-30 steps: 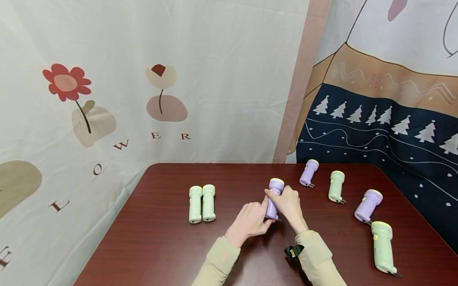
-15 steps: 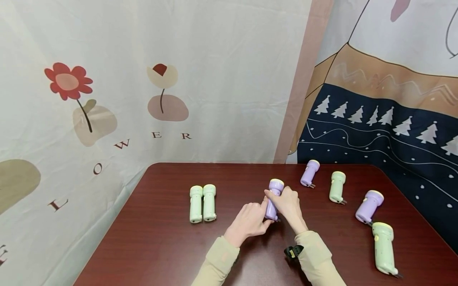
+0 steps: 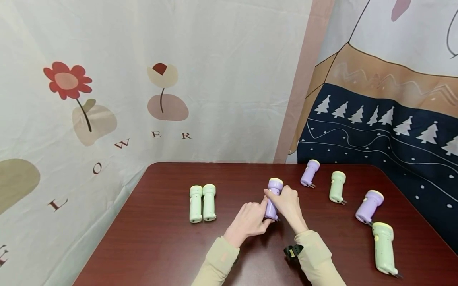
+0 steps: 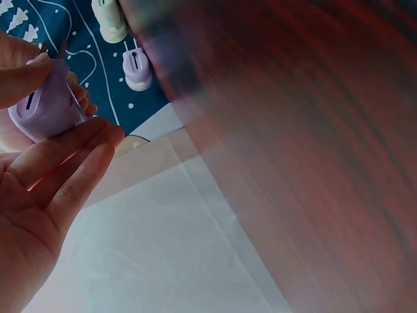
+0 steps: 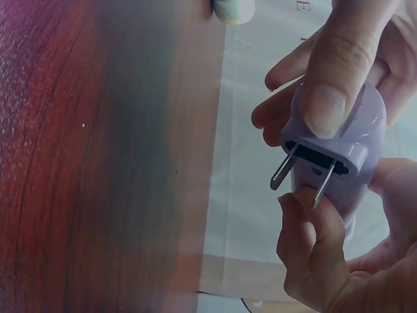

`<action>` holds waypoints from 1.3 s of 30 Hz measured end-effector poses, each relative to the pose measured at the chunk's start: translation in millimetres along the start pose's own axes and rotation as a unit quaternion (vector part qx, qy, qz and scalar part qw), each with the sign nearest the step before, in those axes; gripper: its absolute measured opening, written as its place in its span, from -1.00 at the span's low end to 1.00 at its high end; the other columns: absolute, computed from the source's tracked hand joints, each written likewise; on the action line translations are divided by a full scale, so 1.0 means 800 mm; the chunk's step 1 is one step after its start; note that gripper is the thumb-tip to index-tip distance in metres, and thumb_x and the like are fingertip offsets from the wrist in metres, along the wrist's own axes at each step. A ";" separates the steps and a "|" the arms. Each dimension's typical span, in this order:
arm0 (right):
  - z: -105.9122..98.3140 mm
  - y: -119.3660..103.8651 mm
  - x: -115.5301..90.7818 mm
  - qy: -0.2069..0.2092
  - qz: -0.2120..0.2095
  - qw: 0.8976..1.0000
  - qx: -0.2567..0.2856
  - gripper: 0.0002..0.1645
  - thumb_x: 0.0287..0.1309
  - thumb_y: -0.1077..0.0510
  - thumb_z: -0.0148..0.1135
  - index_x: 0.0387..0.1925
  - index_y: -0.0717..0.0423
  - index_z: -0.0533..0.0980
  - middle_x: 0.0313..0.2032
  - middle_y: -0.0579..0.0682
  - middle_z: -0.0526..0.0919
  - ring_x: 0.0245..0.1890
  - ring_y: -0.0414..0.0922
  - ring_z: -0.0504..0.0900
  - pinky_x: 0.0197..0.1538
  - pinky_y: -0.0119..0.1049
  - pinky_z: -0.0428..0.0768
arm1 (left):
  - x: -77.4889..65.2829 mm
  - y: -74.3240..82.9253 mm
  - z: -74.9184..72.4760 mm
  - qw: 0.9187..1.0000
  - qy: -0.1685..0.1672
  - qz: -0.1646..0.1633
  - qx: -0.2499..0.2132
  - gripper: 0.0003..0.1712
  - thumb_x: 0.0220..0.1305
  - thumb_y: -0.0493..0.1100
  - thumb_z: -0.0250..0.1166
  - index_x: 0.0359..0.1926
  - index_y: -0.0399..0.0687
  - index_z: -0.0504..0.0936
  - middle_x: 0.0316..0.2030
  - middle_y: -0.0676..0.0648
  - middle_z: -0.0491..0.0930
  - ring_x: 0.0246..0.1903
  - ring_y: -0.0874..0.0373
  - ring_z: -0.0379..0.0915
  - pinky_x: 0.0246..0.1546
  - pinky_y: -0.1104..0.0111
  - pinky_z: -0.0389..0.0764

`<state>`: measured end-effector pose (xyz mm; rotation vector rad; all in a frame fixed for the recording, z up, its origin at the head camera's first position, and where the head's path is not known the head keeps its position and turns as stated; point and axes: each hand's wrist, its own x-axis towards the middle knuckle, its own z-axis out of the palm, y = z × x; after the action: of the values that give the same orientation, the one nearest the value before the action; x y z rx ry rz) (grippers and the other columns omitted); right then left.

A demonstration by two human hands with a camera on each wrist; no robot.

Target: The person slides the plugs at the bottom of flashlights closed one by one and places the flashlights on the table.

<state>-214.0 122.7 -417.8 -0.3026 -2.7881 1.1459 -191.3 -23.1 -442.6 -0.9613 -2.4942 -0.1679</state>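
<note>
A purple flashlight (image 3: 275, 186) with a cream rim is held between both hands over the table. My left hand (image 3: 248, 219) grips its near end, the thumb pressed beside the plug. From the other side my right hand (image 3: 290, 203) pinches the body just below the head. In the right wrist view, two metal prongs (image 5: 284, 171) stick out of the purple flashlight's end, with the left thumb above them and a curled right fingertip below. The left wrist view has the purple flashlight (image 4: 53, 117) between the left thumb and the extended left fingers.
Two light green flashlights, one of them outermost (image 3: 195, 204), lie side by side at left on the dark red table (image 3: 154, 254). At right lie a far purple flashlight (image 3: 309, 173), a green one (image 3: 336, 186), another purple one (image 3: 369, 206) and a near green one (image 3: 384, 248), prongs out.
</note>
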 end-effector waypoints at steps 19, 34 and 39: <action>0.001 0.002 0.001 -0.002 0.004 1.000 -0.002 -0.19 -0.02 -0.28 0.28 -0.18 0.45 0.44 -0.35 0.30 0.60 -0.44 0.06 0.62 -0.43 -0.17 0.57 | -0.001 -0.002 -0.001 1.000 -0.012 0.017 -0.015 -0.28 0.04 0.02 0.35 0.13 -0.36 0.41 -0.64 0.05 0.53 -0.65 0.19 0.50 -0.61 0.42 0.51; 0.000 0.002 0.001 -0.013 0.006 1.000 -0.002 -0.18 -0.04 -0.29 0.28 -0.17 0.45 0.44 -0.35 0.29 0.60 -0.47 0.01 0.60 -0.49 -0.25 0.54 | -0.004 -0.002 -0.003 0.999 -0.028 0.016 -0.032 -0.28 0.04 -0.01 0.31 0.15 -0.35 0.40 -0.66 0.08 0.48 -0.69 0.25 0.42 -0.63 0.44 0.46; 0.000 0.002 0.000 -0.015 0.005 1.000 -0.004 -0.19 -0.03 -0.27 0.29 -0.18 0.46 0.44 -0.36 0.29 0.60 -0.48 0.00 0.59 -0.49 -0.25 0.54 | -0.004 -0.001 -0.003 0.999 -0.034 0.013 -0.038 -0.28 0.02 -0.01 0.32 0.14 -0.34 0.39 -0.67 0.09 0.46 -0.69 0.25 0.42 -0.64 0.44 0.45</action>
<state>-213.4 124.1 -418.9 -0.3032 -2.8213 1.1526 -189.0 -26.4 -441.9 -1.0460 -2.5512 -0.2260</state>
